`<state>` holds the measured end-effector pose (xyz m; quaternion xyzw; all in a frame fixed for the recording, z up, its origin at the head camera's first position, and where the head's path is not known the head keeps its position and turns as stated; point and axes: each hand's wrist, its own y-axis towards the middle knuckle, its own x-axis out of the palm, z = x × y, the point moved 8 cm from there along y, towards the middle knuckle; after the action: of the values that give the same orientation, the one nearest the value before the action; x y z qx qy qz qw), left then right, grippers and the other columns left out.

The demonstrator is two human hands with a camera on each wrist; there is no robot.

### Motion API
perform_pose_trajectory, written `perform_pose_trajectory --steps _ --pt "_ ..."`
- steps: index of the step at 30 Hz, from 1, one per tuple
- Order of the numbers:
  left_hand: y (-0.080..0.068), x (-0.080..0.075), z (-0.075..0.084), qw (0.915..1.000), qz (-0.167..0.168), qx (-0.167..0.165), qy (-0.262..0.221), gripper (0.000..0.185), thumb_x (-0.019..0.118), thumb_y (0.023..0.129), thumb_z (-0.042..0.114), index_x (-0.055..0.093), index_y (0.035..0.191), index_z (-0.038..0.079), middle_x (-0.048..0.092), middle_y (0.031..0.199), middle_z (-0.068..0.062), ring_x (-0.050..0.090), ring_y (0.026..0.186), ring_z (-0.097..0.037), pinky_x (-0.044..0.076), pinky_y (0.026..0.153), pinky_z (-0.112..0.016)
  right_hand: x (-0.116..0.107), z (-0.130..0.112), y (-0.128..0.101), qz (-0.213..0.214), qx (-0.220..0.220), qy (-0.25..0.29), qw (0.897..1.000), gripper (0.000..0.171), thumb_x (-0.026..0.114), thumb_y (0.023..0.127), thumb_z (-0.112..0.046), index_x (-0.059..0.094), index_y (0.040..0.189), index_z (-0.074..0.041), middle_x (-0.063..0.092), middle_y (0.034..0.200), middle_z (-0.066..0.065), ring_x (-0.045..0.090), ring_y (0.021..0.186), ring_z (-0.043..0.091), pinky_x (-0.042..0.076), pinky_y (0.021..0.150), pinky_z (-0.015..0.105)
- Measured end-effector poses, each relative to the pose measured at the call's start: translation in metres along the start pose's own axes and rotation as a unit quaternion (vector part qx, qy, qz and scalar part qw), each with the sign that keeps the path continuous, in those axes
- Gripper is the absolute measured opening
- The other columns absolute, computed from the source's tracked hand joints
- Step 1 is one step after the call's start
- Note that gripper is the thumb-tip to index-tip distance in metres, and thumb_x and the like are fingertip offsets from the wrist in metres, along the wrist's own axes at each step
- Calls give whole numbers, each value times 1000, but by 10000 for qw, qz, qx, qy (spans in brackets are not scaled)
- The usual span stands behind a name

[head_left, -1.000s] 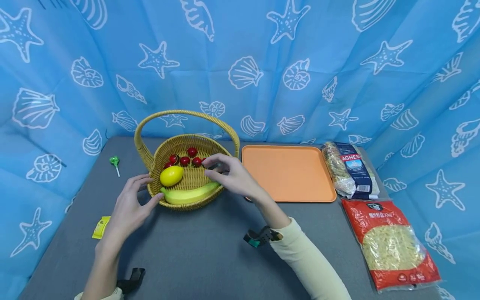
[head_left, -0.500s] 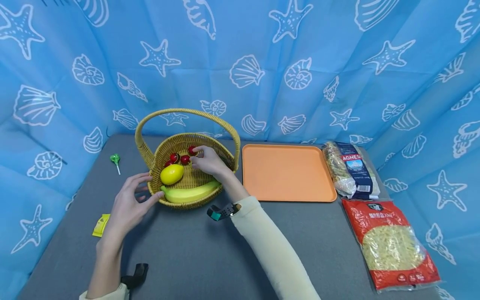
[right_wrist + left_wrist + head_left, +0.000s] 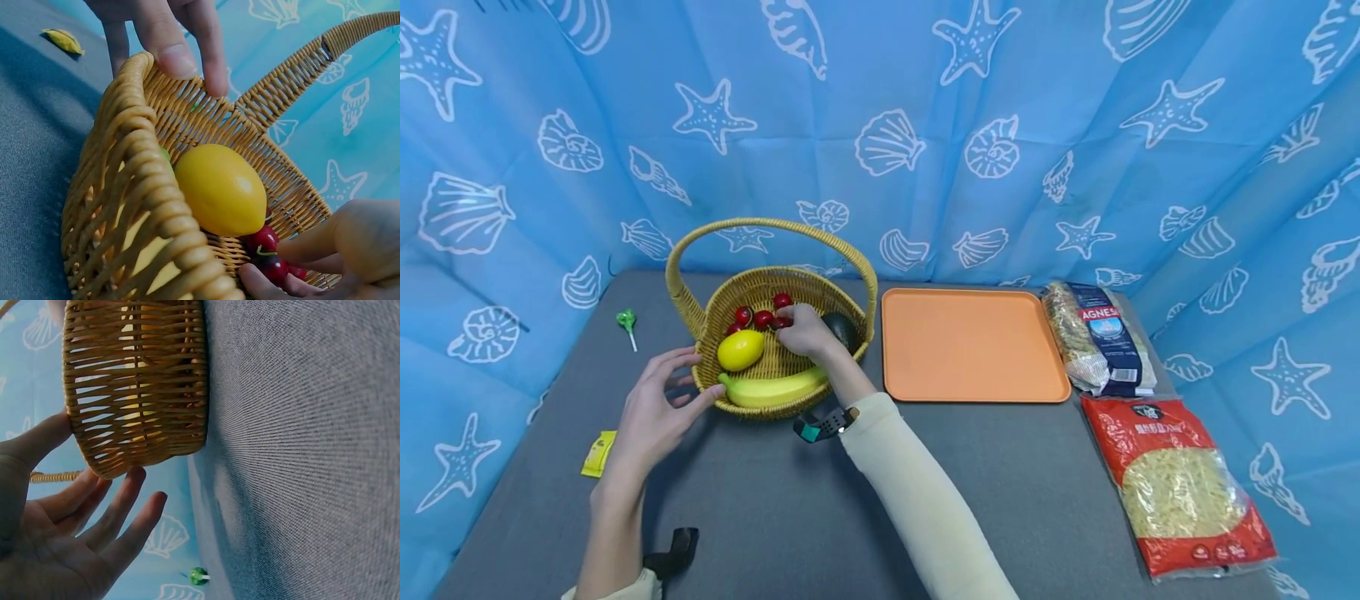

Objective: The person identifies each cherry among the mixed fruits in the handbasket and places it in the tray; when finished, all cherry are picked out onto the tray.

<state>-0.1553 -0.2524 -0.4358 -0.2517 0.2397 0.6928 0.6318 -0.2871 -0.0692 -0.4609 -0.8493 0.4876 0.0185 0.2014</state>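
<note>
A wicker basket (image 3: 703, 342) with a tall handle stands on the grey table. It holds a lemon (image 3: 741, 350), a banana (image 3: 772, 389), several red cherries (image 3: 763, 317) and a dark avocado (image 3: 841, 328). My right hand (image 3: 784, 325) reaches into the basket and pinches a cherry (image 3: 270, 262) between thumb and fingers, right beside the lemon (image 3: 222, 187). My left hand (image 3: 688, 379) rests with straight fingers against the basket's front left wall (image 3: 137, 381), thumb at the rim. In the right wrist view the left hand's fingertips (image 3: 175, 59) show over the rim.
An orange tray (image 3: 975, 343) lies right of the basket. Two pasta bags, one blue (image 3: 1097, 337) and one red (image 3: 1176, 487), lie at the right edge. A green lollipop (image 3: 627, 321) and a yellow packet (image 3: 597, 454) lie to the left. Blue curtains enclose the table.
My right hand moved from the basket's right rim in over the cherries and closed on one, uncovering the avocado. The left hand stayed at the basket's side.
</note>
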Motion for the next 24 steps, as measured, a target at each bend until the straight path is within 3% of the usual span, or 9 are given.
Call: perform_pose_trajectory --steps 3,7,9,13,15,20,22,24 --pt "0 0 0 10000 5 12 7 68 78 102 37 53 154 2 45 163 -24 63 132 -50 60 105 -64 2 0 -2 -8 -13 -152 9999 57 51 106 8 45 162 1 46 168 23 39 71 15 27 60 27" --pt "-1 0 -1 10000 10 8 7 68 78 102 37 53 154 2 45 163 -24 64 132 -50 60 104 -63 2 -2 -5 40 -30 -316 9995 50 55 107 4 53 157 1 53 162 20 54 110 20 38 72 27" --pt "-1 0 -1 10000 15 4 0 68 78 102 38 53 154 2 45 163 -25 64 132 -51 60 104 -63 -1 -2 -6 188 -70 -296 9994 45 59 107 2 59 152 0 57 159 19 56 109 21 40 75 27" --pt "-1 0 0 10000 54 -12 -10 68 78 101 37 53 154 2 45 163 -25 64 131 -51 61 104 -64 -11 -8 -11 700 -368 -359 9962 33 69 105 -6 72 138 -5 65 150 14 56 89 14 44 72 23" --pt "-1 0 -1 10000 67 -44 -20 69 79 101 38 53 154 2 45 164 -25 64 131 -50 61 104 -64 -15 -11 -17 867 -600 -325 9939 30 72 104 -9 75 134 -7 70 143 13 59 78 20 48 67 24" --pt "-1 1 -2 9999 84 -99 0 69 80 100 37 53 154 2 44 164 -24 64 131 -49 60 105 -63 -23 -18 -42 641 -1190 35 9908 33 70 106 -11 70 138 -4 75 130 19 79 94 42 68 81 40" --pt "-1 1 -3 9999 89 -104 17 69 80 100 37 53 154 3 44 164 -24 64 131 -49 61 104 -63 -29 -21 -55 501 -1318 116 9899 36 70 106 -11 68 141 -4 77 125 21 81 101 37 68 82 38" --pt "0 1 -3 9999 87 -97 18 69 80 101 37 53 154 3 44 164 -24 64 131 -49 61 104 -62 -37 -25 -69 445 -1439 55 9886 39 71 104 -11 67 143 -5 79 122 20 82 95 30 64 73 30"
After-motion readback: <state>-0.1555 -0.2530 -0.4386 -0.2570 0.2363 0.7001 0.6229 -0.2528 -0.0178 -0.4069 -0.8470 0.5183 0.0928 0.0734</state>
